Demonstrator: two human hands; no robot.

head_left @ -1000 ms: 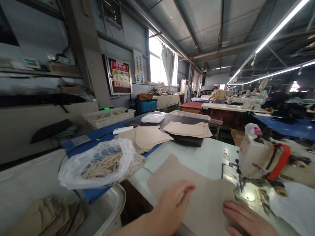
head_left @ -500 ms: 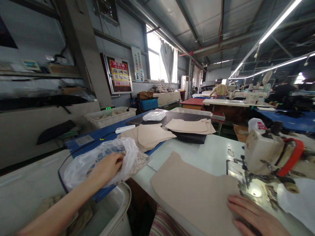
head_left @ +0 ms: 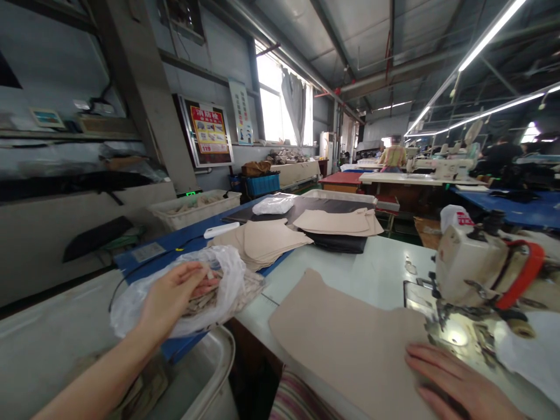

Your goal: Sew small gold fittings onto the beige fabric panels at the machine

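Observation:
My left hand (head_left: 181, 289) is over the mouth of a clear plastic bag (head_left: 234, 265). Its thumb and fingers pinch a small pale piece (head_left: 210, 274), too small to make out clearly. Inside the bag lie many small beige pieces (head_left: 199, 304). On the pale sewing table, a beige fabric panel (head_left: 336, 332) with a curved edge lies flat, its right end by the sewing machine (head_left: 464, 274). My right hand (head_left: 455, 376) rests on that end with fingers stretched out, holding nothing.
Stacks of cut beige panels (head_left: 266, 242) lie behind the bag, with more beige panels (head_left: 335, 223) on black material. A white bin (head_left: 219, 373) stands below the left hand. A wrapped white packet (head_left: 274, 205) lies further back. Another person (head_left: 392, 156) is in the distance.
My left hand has drawn back a little up and left over the bag, baring the beige pieces and the pale piece at its fingertips. My right hand stays on the panel.

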